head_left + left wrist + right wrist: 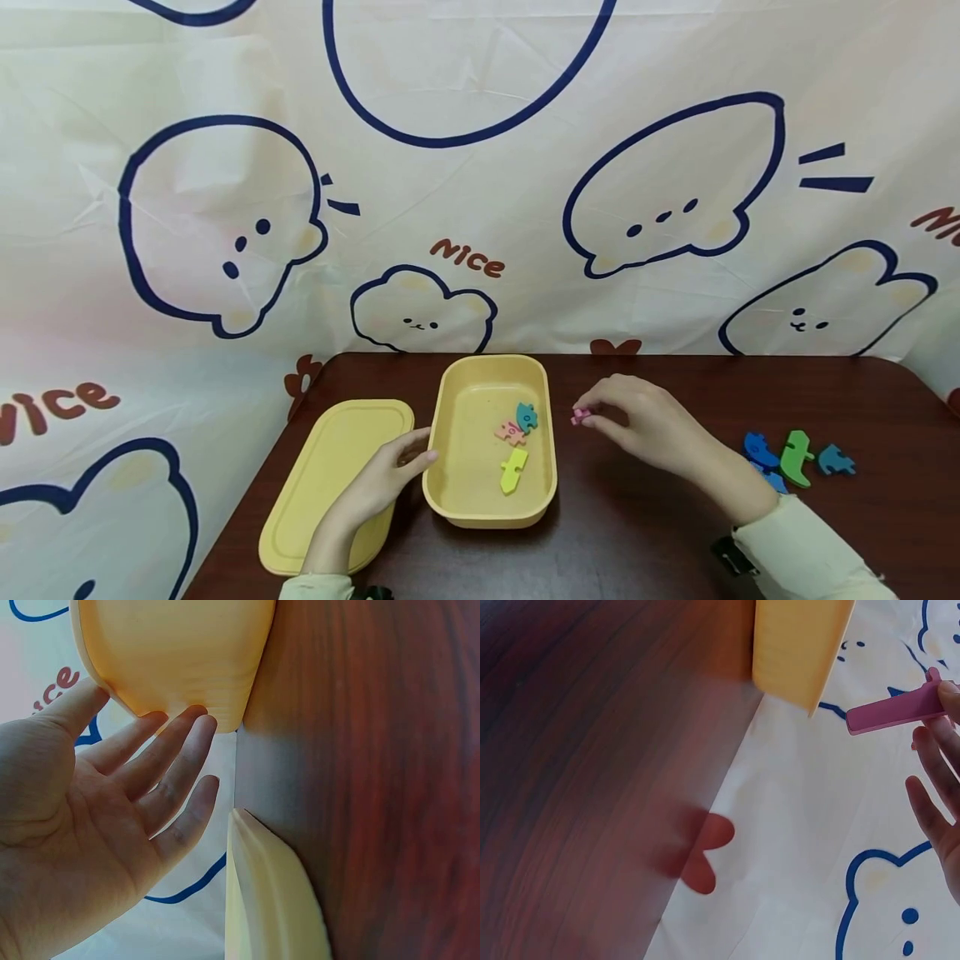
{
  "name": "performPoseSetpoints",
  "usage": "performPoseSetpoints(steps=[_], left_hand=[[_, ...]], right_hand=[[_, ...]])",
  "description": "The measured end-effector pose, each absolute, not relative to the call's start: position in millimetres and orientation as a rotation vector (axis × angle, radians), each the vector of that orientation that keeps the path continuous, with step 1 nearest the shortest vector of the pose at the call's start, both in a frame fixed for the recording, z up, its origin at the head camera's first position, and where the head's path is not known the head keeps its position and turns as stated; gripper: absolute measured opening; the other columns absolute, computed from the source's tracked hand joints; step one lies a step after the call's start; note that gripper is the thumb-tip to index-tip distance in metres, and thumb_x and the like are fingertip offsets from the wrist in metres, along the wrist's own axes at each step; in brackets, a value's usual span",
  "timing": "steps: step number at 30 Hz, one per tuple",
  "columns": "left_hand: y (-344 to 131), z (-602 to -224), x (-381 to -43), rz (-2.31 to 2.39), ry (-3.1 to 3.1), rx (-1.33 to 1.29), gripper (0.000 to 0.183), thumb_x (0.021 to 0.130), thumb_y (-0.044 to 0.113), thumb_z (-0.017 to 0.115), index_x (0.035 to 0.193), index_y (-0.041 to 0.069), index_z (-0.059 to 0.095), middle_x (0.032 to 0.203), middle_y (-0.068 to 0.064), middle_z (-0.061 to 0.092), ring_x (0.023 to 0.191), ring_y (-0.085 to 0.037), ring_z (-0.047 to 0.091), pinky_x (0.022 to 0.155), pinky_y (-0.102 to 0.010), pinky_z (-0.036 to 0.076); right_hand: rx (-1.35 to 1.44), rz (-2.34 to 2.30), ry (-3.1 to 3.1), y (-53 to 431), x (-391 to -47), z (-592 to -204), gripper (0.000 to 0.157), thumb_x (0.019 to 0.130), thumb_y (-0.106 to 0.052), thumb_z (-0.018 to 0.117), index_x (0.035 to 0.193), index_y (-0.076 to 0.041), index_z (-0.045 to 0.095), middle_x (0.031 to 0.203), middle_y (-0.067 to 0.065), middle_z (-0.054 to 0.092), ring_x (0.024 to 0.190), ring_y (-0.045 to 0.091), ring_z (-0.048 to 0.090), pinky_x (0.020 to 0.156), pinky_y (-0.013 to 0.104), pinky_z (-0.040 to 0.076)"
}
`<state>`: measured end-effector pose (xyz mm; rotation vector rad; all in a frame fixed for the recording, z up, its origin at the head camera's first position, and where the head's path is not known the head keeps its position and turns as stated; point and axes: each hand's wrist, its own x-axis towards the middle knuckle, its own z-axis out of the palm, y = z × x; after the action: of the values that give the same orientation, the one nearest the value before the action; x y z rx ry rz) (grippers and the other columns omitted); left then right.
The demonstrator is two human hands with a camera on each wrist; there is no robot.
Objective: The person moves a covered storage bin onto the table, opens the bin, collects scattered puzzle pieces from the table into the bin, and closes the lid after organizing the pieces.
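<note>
A yellow open box [491,512] stands on the table, with a teal puzzle piece [527,417], a salmon-pink one [512,432] and a yellow one [513,471] inside. My left hand [386,477] rests at the box's left side. In the left wrist view its thumb is at the rim, and its loosely extended fingers [172,742] meet the outer wall. Right of the box, above the table, my right hand [641,421] pinches a pink puzzle piece [581,415] between thumb and fingertips. The right wrist view shows this piece [892,711] edge-on, its other fingers spread.
A yellow lid [315,467] lies left of the box, partly under the left forearm in the head view. Beyond the right forearm lie blue pieces [761,450], a green piece [796,458] and a teal piece [836,460]. A printed cloth [525,200] hangs behind the table.
</note>
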<state>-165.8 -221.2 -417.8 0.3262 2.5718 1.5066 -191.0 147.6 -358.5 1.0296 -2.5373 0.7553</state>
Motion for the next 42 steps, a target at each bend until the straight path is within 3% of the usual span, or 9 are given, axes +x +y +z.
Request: performPoseSetpoints(steps=[8,28,42], left_hand=[[-221,-418,-166,1.500,2.588,0.326,0.049,0.102,0.020,0.059,0.142,-0.007,0.047,0.131,-0.021,0.059,0.121,-0.034,0.055,0.100,-0.050,0.043],[-220,-417,-166,1.506,2.571,0.327,0.049,0.102,0.020,0.059,0.142,-0.007,0.047,0.131,-0.021,0.059,0.122,-0.034,0.055,0.100,-0.049,0.043],[-221,-417,-166,1.499,2.569,0.307,0.050,0.102,0.021,0.059,0.143,-0.004,0.047,0.133,-0.019,0.058,0.123,-0.033,0.054,0.100,-0.049,0.043]], right_hand=[[1.190,0.776,-2.468,129,-194,-356,0.019,0.084,-0.011,0.080,0.101,-0.019,0.075,0.096,-0.016,0.066,0.091,0.009,0.061,0.079,0.026,0.053],[1.404,0.787,-2.267,99,-189,-365,0.020,0.082,-0.010,0.082,0.099,-0.018,0.075,0.098,-0.011,0.068,0.090,0.007,0.058,0.078,0.023,0.050],[1.433,0.792,-2.221,88,-185,-382,0.021,0.080,-0.011,0.084,0.094,-0.022,0.073,0.092,-0.015,0.066,0.086,0.005,0.056,0.077,0.021,0.045]])
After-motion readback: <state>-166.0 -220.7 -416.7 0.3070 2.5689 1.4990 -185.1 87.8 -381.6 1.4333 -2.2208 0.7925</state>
